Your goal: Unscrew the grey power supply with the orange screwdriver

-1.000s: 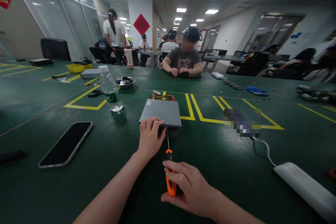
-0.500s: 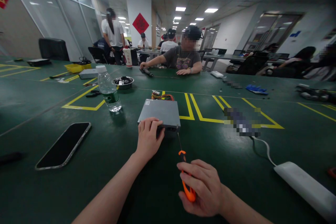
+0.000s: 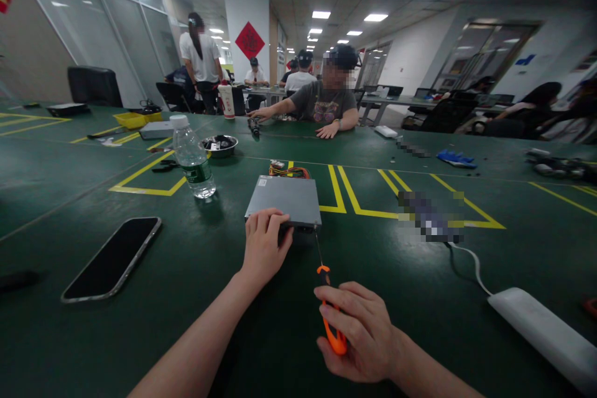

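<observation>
A grey metal computer power supply (image 3: 282, 196) lies flat on the green table, its bundle of coloured cables (image 3: 291, 171) at the far side. My left hand (image 3: 267, 237) grips its near left edge, fingers on the top and thumb along the front face. In my right hand (image 3: 361, 331) is a screwdriver (image 3: 323, 272) with an orange and black handle, fingers closed round it. Its thin shaft points away from me, and the tip is at the front right corner of the power supply. Whether the tip sits in a screw is too small to tell.
Left of the power supply stand a water bottle (image 3: 198, 165) and a metal bowl (image 3: 221, 145) of dark parts; a phone (image 3: 112, 259) lies nearer. At right are a white power strip (image 3: 543, 336) and blue gloves (image 3: 456, 158). Another person (image 3: 326, 102) sits opposite, handling a dark tool.
The screwdriver tip has shifted slightly up and left against the power supply's corner. My left hand keeps its place. The person opposite has turned the dark tool.
</observation>
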`<action>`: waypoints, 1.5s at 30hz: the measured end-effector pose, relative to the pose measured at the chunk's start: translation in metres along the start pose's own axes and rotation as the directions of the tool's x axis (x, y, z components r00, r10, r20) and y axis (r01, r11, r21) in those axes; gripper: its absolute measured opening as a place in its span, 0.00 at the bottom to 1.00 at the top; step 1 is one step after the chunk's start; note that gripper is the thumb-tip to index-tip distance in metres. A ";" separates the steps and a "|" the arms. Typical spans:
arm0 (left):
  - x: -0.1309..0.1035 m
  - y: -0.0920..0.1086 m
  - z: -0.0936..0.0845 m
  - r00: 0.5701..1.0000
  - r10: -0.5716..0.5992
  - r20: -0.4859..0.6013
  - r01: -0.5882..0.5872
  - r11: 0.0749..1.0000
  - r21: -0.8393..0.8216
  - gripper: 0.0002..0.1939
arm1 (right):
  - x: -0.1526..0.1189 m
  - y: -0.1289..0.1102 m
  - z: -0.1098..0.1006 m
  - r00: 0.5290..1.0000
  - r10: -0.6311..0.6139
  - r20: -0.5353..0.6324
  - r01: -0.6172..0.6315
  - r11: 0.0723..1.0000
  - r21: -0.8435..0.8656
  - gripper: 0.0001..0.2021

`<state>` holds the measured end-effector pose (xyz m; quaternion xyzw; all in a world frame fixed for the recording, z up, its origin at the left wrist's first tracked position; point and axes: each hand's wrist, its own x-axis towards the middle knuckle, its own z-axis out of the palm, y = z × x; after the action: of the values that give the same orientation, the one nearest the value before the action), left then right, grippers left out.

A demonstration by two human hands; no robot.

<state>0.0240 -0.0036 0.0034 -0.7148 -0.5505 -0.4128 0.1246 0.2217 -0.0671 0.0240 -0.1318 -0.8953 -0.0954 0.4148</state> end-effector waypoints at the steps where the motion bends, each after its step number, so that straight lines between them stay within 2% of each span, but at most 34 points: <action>1: 0.000 0.000 0.000 1.000 0.000 0.003 0.000 1.000 -0.001 0.10 | 0.000 0.000 0.000 1.000 0.001 -0.003 -0.001 1.000 -0.004 0.12; 6: 0.000 0.000 0.000 1.000 0.000 -0.004 0.000 1.000 0.003 0.10 | 0.000 0.000 0.001 1.000 -0.011 0.000 0.011 1.000 -0.009 0.13; 12: 0.001 0.000 0.000 1.000 0.004 -0.005 -0.004 1.000 0.011 0.10 | -0.001 -0.003 0.004 0.996 0.047 0.071 -0.048 0.999 0.011 0.16; 17: 0.001 0.000 0.000 1.000 0.004 -0.008 -0.004 1.000 0.018 0.10 | 0.004 -0.009 0.005 0.990 0.025 0.142 -0.024 1.000 -0.004 0.15; 23: 0.000 -0.001 0.000 1.000 0.006 -0.008 -0.006 1.000 0.012 0.10 | 0.005 -0.013 0.006 0.977 0.075 0.200 -0.076 0.997 -0.006 0.14; 28: 0.000 -0.001 0.001 1.000 0.012 -0.008 -0.012 1.000 0.010 0.10 | 0.007 -0.013 0.004 0.939 0.009 0.343 0.023 0.996 -0.090 0.15; 30: 0.000 -0.002 0.001 1.000 0.014 -0.010 -0.014 1.000 0.008 0.10 | 0.006 -0.011 0.004 0.944 -0.052 0.327 0.089 0.991 -0.098 0.15; 32: 0.000 -0.002 0.001 1.000 0.020 -0.010 -0.020 1.000 0.008 0.10 | 0.003 -0.008 0.005 0.963 -0.094 0.252 0.118 0.990 -0.079 0.12; 35: 0.000 -0.002 0.000 1.000 0.025 0.000 -0.025 1.000 0.009 0.11 | -0.003 -0.006 0.007 0.986 -0.067 0.151 0.076 0.996 -0.051 0.10; 37: 0.000 -0.002 0.000 1.000 0.025 0.004 -0.025 1.000 0.008 0.11 | -0.005 -0.006 0.005 0.988 -0.039 0.153 0.048 0.997 -0.053 0.09; 41: 0.000 -0.002 0.000 1.000 0.020 -0.007 -0.020 1.000 0.004 0.10 | -0.003 -0.007 -0.002 0.974 -0.002 0.226 0.017 0.998 -0.068 0.15; 45: 0.000 -0.002 0.001 1.000 0.020 -0.016 -0.020 1.000 0.000 0.10 | -0.001 -0.007 -0.006 0.970 0.004 0.244 0.004 0.999 -0.033 0.13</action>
<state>0.0223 -0.0019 0.0024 -0.7171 -0.5422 -0.4173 0.1329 0.2242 -0.0755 0.0261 -0.1496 -0.9377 -0.0933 0.2993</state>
